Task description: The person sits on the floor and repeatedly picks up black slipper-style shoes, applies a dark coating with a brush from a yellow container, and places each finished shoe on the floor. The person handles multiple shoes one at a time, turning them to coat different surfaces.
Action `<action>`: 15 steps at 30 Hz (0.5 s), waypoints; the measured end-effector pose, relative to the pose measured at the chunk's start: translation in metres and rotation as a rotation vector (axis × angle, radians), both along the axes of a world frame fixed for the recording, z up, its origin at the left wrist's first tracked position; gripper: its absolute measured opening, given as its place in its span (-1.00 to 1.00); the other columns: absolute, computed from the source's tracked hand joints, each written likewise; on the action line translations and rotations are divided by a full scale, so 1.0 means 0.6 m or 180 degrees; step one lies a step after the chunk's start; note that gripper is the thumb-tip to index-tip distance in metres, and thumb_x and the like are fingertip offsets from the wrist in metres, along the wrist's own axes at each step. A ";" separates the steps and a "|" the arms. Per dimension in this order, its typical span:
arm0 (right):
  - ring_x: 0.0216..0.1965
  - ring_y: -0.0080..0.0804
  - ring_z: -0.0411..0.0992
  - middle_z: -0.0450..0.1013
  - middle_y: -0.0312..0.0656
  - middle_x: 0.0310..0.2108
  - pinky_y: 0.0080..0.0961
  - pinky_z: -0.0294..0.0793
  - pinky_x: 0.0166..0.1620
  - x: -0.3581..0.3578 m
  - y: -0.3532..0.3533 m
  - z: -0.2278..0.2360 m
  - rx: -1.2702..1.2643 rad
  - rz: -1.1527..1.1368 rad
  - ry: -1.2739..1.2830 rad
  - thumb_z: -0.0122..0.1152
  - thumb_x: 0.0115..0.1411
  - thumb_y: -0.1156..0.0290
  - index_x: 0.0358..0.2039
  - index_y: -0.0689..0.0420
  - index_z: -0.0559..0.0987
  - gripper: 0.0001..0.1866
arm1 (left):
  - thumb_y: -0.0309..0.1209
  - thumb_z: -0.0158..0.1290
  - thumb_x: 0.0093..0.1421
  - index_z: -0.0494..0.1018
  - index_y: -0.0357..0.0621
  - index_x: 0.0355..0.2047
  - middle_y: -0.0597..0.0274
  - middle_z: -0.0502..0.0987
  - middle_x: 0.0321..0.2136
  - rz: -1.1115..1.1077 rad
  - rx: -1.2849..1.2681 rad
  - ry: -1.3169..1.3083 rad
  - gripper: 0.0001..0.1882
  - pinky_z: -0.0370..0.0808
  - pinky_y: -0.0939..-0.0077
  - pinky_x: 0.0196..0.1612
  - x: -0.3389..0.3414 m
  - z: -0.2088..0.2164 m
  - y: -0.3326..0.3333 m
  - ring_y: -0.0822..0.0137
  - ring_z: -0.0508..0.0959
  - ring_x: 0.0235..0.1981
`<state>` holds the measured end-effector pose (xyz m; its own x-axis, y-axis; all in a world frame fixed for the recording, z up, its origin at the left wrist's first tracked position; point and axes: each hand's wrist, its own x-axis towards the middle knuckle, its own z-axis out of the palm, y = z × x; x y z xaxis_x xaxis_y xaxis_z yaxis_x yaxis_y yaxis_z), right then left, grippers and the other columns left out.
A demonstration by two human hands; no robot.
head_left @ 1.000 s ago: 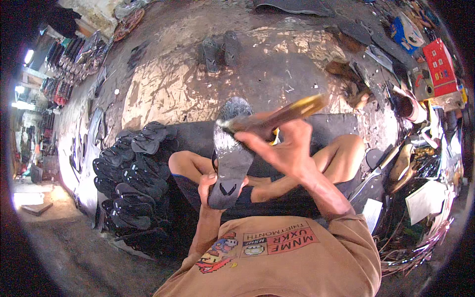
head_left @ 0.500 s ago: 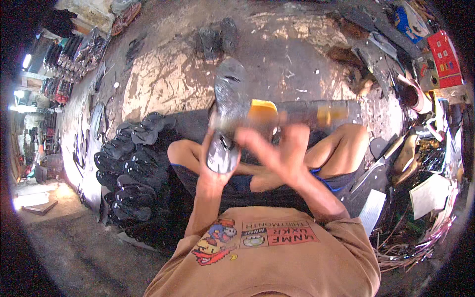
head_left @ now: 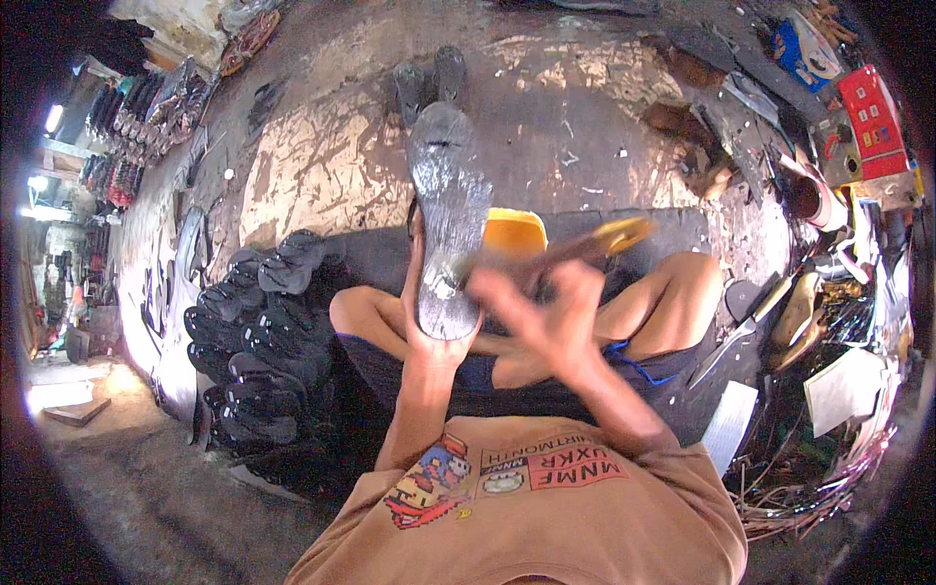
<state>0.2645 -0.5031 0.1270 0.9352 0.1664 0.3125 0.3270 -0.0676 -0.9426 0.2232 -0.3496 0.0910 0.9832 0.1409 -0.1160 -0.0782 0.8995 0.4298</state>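
My left hand holds a black sandal sole from beneath, heel toward me, fingers along its left edge. Glossy, wet-looking streaks cover the sole's upturned face, which has a slot near the toe. My right hand is closed round a long brown tool with a yellow end, smeared by motion. That tool's other end, too blurred to name, is at the right edge of the sole near the heel; I cannot tell if it touches. Just right of the sole stands a yellow container, partly hidden behind the tool.
A heap of black sandals lies left of my crossed legs. Beyond the sole are a pair of dark sandals. To the right lie a long blade-like tool, a pale sheet, scraps and a red box.
The sole has tipped so that its whole face shows. My right hand has moved slightly down, and the tool's yellow end has shifted left.
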 end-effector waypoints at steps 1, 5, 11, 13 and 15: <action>-0.32 -0.52 0.63 0.70 -0.24 -0.35 -0.45 0.61 -0.23 0.019 0.001 0.002 0.0027 -0.0288 0.0246 0.64 0.10 0.44 -0.24 0.18 0.78 -0.77 | -0.11 -0.19 0.60 0.20 0.13 0.50 0.25 0.57 0.15 0.0010 0.0030 -0.0221 -0.47 0.70 0.37 0.02 0.002 0.006 -0.005 0.31 0.64 0.09; -0.42 -0.45 0.57 0.64 -0.20 -0.41 -0.42 0.52 -0.36 -0.031 -0.017 -0.013 -0.0194 0.0482 -0.1204 0.71 0.04 0.29 -0.29 0.17 0.77 -0.68 | -0.28 -0.17 0.57 0.09 0.15 0.56 0.14 0.47 0.27 0.0281 0.1047 -0.0174 -0.42 0.65 0.31 0.15 -0.003 0.004 -0.005 0.24 0.60 0.14; -0.41 -0.32 0.64 0.69 -0.12 -0.40 -0.29 0.57 -0.32 0.073 -0.029 0.010 -0.0640 -0.0341 -0.0291 0.47 0.24 0.20 -0.30 0.11 0.76 -0.77 | -0.24 -0.15 0.58 0.14 0.08 0.53 0.22 0.45 0.30 -0.0138 0.0197 -0.0626 -0.45 0.61 0.30 0.19 0.008 -0.001 -0.020 0.30 0.56 0.21; -0.33 -0.21 0.65 0.67 -0.18 -0.34 -0.20 0.62 -0.29 -0.011 -0.029 0.015 -0.0617 0.0576 -0.1166 0.45 0.01 0.31 -0.21 0.01 0.75 -0.72 | -0.22 -0.17 0.59 0.13 0.03 0.53 0.18 0.42 0.32 0.0286 0.1748 0.0068 -0.44 0.58 0.31 0.21 0.022 0.000 -0.019 0.27 0.52 0.24; -0.27 -0.12 0.65 0.65 -0.17 -0.30 -0.14 0.66 -0.26 -0.077 -0.008 0.025 0.0183 0.1634 -0.1314 0.48 0.02 0.35 -0.13 0.03 0.73 -0.66 | -0.16 -0.18 0.59 0.13 0.01 0.53 0.12 0.40 0.33 0.0301 0.1237 0.0302 -0.43 0.57 0.30 0.23 0.034 0.013 -0.007 0.25 0.48 0.27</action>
